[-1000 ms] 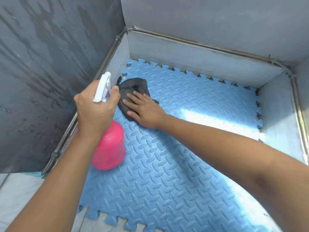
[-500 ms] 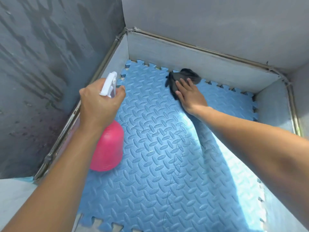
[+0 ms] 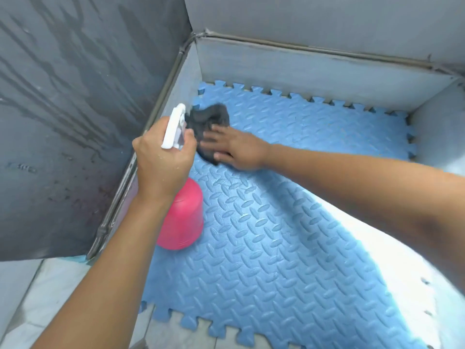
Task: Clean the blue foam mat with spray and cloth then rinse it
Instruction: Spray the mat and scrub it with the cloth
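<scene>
- My left hand (image 3: 163, 159) grips the bottle (image 3: 183, 220) at its white trigger head, fingers curled round the neck. The pink body hangs over the left edge of the mat (image 3: 276, 235).
- My right hand (image 3: 236, 149) lies flat on the cloth (image 3: 208, 119), fingers straight and spread. It presses the cloth down and does not pinch it.
- The cloth is bunched at the mat's far left corner, just beside the side wall (image 3: 186, 79). Most of it shows beyond the fingertips, blurred.
- From the cloth, nearly all of the mat lies to the right and back toward me.
- I judge the next stroke must pull right or toward me, as the walls block the other directions.
- The right hand is on the cloth. The nozzle sits just left of it, aimed at that corner.
</scene>
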`<act>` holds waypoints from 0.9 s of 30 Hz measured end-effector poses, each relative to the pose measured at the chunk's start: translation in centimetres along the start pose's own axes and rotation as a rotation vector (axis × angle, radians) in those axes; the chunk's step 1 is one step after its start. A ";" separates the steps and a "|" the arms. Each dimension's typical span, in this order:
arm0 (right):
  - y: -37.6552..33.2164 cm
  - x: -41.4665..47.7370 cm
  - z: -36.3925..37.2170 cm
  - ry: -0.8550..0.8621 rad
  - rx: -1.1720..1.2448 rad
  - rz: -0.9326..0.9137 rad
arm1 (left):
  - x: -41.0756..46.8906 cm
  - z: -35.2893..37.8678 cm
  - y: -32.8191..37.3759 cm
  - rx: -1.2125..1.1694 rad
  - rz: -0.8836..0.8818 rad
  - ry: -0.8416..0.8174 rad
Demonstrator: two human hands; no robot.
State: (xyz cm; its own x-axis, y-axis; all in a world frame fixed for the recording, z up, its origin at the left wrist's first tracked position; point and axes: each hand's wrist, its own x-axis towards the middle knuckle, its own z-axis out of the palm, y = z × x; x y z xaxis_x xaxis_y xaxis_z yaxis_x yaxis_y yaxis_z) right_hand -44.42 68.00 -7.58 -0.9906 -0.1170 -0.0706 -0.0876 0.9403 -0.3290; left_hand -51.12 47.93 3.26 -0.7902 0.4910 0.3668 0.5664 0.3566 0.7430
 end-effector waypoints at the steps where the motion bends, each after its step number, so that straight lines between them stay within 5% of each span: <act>1: -0.5 -3.3 0.5 -0.025 0.000 -0.077 | 0.1 0.1 0.0 -0.002 -0.009 0.000; 5: 1.1 -17.1 0.5 -0.096 -0.089 -0.063 | 0.0 0.6 0.5 0.020 0.015 -0.014; 12: 13.4 -23.4 -3.5 0.133 -0.018 1.067 | -0.2 1.3 1.2 0.041 0.029 -0.069; 14: 12.3 -19.7 -3.6 0.151 -0.023 1.173 | 0.2 1.6 0.8 0.034 -0.001 -0.088; 19: 2.5 -12.5 -0.4 0.181 0.001 0.572 | 0.1 3.4 2.3 0.076 0.062 -0.284; 23: -0.7 -17.2 1.9 -0.026 -0.083 -0.026 | -0.8 5.8 4.1 0.129 0.141 -0.502; 25: 1.6 -21.7 1.3 -0.003 -0.087 -0.022 | -0.8 6.7 4.1 0.166 0.107 -0.551; 27: 5.3 -25.9 0.2 0.040 -0.098 0.249 | -0.8 7.3 4.1 0.208 0.089 -0.553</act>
State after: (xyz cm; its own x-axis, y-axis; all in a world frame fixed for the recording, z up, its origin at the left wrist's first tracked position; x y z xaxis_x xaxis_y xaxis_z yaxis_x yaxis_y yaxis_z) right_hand -19.17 75.93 -7.67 -0.9861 0.1325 -0.1000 0.1513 0.9652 -0.2133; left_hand -46.46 54.74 1.91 -0.5299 0.8473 0.0353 0.7032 0.4158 0.5767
